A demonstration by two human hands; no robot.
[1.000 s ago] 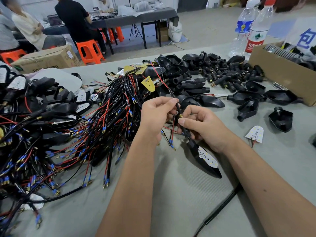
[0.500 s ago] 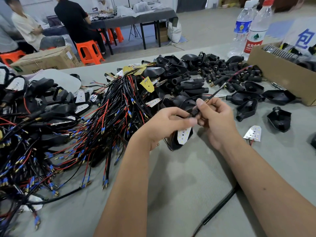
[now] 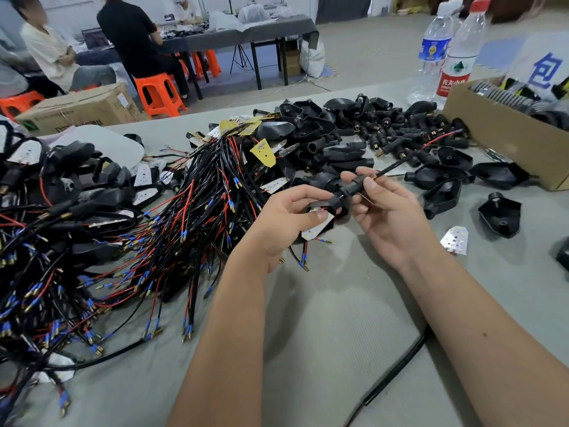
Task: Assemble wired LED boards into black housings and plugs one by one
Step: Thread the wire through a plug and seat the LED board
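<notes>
Above the grey table [image 3: 323, 334], the left hand [image 3: 286, 223] grips a black housing [image 3: 331, 206] with its LED board [image 3: 317, 228], while the right hand [image 3: 388, 211] pinches the plug [image 3: 358, 184] on its wire. A wire heap [image 3: 123, 241] crowds the left. Farther off lie loose housings [image 3: 443, 195], plugs [image 3: 385, 131], a box [image 3: 508, 134] and bottles [image 3: 455, 57].

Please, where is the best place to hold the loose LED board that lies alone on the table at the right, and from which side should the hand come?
Probably by its two long side edges, coming from above. The loose LED board lies flat on the grey table, thin, with its LED face up, so a pinch across the edges avoids the LEDs. Its narrow end carries short wires; better not pull there.
</notes>
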